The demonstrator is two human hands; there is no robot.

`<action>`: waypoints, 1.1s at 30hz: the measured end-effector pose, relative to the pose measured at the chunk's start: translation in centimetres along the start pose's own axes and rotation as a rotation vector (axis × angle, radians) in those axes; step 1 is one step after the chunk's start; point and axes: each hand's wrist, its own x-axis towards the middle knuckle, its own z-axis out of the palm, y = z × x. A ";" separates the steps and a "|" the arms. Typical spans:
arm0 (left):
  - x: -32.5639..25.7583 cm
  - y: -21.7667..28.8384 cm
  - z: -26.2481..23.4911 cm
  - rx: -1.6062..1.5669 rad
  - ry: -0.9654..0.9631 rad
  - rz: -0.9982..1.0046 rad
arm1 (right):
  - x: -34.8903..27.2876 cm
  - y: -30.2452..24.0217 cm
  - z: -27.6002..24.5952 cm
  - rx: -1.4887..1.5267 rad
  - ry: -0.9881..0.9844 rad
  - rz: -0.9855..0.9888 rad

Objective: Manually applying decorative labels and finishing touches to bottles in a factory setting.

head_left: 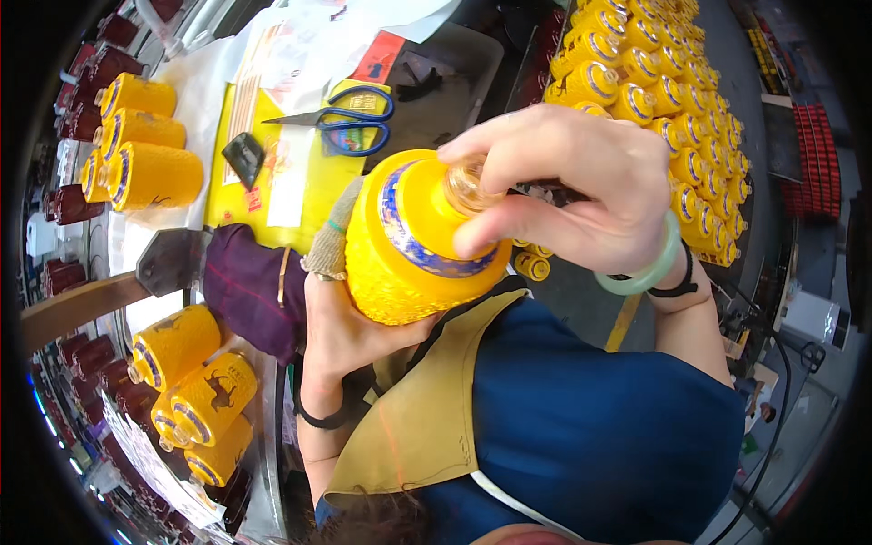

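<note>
A big yellow bottle (413, 241) with a blue band sits in the middle of the view, tipped so its top points to about 1 o'clock. The left hand (341, 327) cups it from below, at 7 o'clock from the bottle. A bit of knitted cloth (334, 236) sits between that hand and the bottle. The left fingers are wrapped behind the bottle, so most of them are hidden. The right hand (568, 186) comes in from 3 o'clock. Its fingers (509, 218) are curled tight around the shiny gold cap (468, 184) on the bottle's neck. That hand covers much of the cap. A pale green bangle (649, 268) and a black band ring the right wrist.

At 11 o'clock from the bottle, blue-handled scissors (350, 118) lie on a yellow sheet (272, 182) on the surface (195, 77). A small black scraper (245, 156) lies just beside them at 9 o'clock. More yellow bottles (145, 150) lie on their sides far out at 10 o'clock, and another bunch (195, 391) lies at 8 o'clock. A dark purple cloth (245, 286) is bunched up at 9 o'clock, right next to the left hand. Dark red boxes (91, 77) line the left rim. Rows and rows of yellow bottles (672, 100) stand at 2 o'clock, behind the right hand. A blue shirt and tan apron (427, 409) fill the bottom.
</note>
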 end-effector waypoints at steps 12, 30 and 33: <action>2.0 -3.3 3.0 0.502 0.020 0.115 | -15.1 6.7 2.6 -0.276 -0.081 0.604; -13.6 -3.2 4.1 0.535 0.646 -0.552 | -54.6 36.4 28.7 -0.327 -0.447 1.800; -14.3 -3.2 4.9 0.508 0.671 -0.553 | -56.3 38.1 29.9 -0.328 -0.731 1.595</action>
